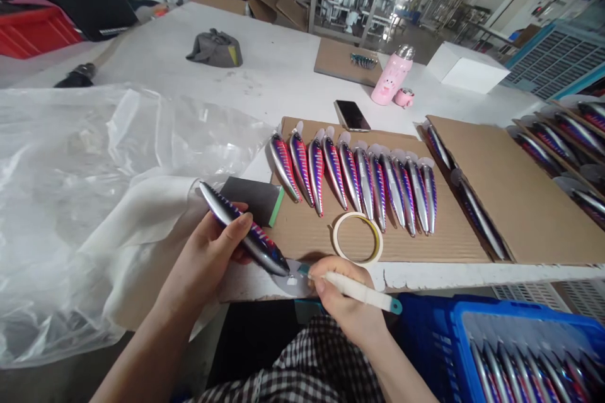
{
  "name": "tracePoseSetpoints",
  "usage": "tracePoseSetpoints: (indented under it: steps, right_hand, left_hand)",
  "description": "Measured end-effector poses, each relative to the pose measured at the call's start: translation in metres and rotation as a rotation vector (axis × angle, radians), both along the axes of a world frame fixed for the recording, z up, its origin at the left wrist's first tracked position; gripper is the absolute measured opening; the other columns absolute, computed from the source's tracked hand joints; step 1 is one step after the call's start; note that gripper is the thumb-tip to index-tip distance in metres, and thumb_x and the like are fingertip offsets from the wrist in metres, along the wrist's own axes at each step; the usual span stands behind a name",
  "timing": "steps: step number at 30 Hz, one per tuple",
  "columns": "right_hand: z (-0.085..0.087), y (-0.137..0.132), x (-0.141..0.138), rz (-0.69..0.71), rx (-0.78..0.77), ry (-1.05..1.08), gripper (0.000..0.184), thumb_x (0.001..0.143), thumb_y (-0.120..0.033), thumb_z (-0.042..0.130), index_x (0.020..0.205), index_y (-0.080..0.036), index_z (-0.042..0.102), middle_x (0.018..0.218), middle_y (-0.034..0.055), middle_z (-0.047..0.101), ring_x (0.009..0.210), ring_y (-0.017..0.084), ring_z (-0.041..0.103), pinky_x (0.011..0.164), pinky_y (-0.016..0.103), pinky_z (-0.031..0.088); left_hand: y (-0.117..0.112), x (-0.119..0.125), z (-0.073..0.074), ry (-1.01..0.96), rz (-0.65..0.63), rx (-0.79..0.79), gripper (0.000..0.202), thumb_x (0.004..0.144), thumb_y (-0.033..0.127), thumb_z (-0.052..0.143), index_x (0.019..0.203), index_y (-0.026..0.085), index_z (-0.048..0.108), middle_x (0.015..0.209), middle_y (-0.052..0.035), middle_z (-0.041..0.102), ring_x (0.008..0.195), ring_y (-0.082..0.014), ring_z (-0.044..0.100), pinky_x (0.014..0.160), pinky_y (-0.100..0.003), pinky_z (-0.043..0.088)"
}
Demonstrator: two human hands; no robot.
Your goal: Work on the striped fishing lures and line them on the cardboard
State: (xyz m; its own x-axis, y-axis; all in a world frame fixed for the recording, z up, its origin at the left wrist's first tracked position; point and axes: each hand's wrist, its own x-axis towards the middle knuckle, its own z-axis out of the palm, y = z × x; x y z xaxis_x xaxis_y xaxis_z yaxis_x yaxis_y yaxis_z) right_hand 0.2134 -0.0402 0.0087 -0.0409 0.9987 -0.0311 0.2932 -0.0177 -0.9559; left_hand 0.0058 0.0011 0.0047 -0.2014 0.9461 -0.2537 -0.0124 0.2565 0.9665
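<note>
"Lure (262, 245) held?"
"Yes, clamped in the left hand (203, 258) over the cardboard sheet (302, 239); the right hand (340, 315) grips a white-handled tool (363, 295), its teal tip just beside the lure."

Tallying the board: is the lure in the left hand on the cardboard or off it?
Off it: the left hand holds the striped lure clear of the row on the cardboard.

Left hand (204, 259) and right hand (344, 298) close together, both grips apparently firm.
</note>
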Motion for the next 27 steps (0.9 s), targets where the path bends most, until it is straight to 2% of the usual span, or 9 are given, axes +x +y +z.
tracePoseSetpoints:
  steps: [6,9,14,19,23,27]
  right_hand:
    - [-0.0025,-0.0023,0.0016,0.012,0.039,-0.081,0.012,0.068,-0.018,0.054,0.064,-0.019,0.066,0.06,0.0015,0.068,0.052,0.014,0.061,0.05,0.021,0.049]
    - [-0.0043,-0.0022,0.0009,0.012,0.031,-0.035,0.011,0.07,-0.022,0.056,0.066,-0.02,0.066,0.06,0.0014,0.067,0.052,0.014,0.06,0.049,0.021,0.048]
    - [-0.0063,-0.0022,-0.002,-0.009,0.057,-0.03,0.013,0.069,-0.022,0.054,0.068,-0.02,0.067,0.06,0.0006,0.066,0.052,0.013,0.058,0.047,0.02,0.046]
    - [-0.0007,-0.001,0.0021,0.05,0.017,-0.065,0.012,0.068,-0.019,0.054,0.065,-0.019,0.066,0.059,0.0015,0.066,0.051,0.013,0.059,0.048,0.021,0.047]
    - [-0.0068,-0.0016,0.0004,0.015,0.044,-0.012,0.012,0.07,-0.024,0.055,0.07,-0.019,0.067,0.06,0.0011,0.065,0.053,0.013,0.058,0.047,0.021,0.046]
    - [-0.0049,-0.0019,0.0009,0.014,0.052,-0.076,0.012,0.069,-0.019,0.055,0.066,-0.019,0.066,0.058,0.0009,0.064,0.051,0.013,0.057,0.046,0.02,0.045]
  left_hand:
    - [-0.0013,0.0006,0.0043,-0.003,0.01,-0.015,0.043,0.073,0.05,0.065,0.103,0.022,0.054,0.059,0.0061,0.058,0.046,-0.0093,0.05,0.042,-0.017,0.043]
    - [-0.0009,0.0024,0.0062,0.005,0.016,-0.015,0.044,0.073,0.05,0.066,0.103,0.021,0.054,0.059,0.0059,0.058,0.046,-0.0094,0.05,0.042,-0.016,0.043]
    - [-0.0004,0.0022,0.0036,-0.009,0.014,-0.003,0.043,0.073,0.051,0.066,0.103,0.022,0.055,0.059,0.0052,0.059,0.046,-0.0105,0.051,0.042,-0.018,0.044]
    - [-0.0005,0.0014,0.0028,0.003,0.02,-0.011,0.043,0.073,0.05,0.066,0.103,0.022,0.055,0.059,0.0051,0.059,0.047,-0.0104,0.051,0.042,-0.018,0.044]
    - [-0.0008,0.0012,0.002,-0.01,0.026,-0.002,0.042,0.073,0.05,0.066,0.103,0.022,0.055,0.058,0.0055,0.059,0.046,-0.0105,0.051,0.043,-0.018,0.043]
    - [-0.0007,0.0023,0.0036,-0.017,0.038,-0.012,0.042,0.071,0.05,0.067,0.101,0.022,0.056,0.057,0.0058,0.058,0.044,-0.0106,0.05,0.042,-0.018,0.043]
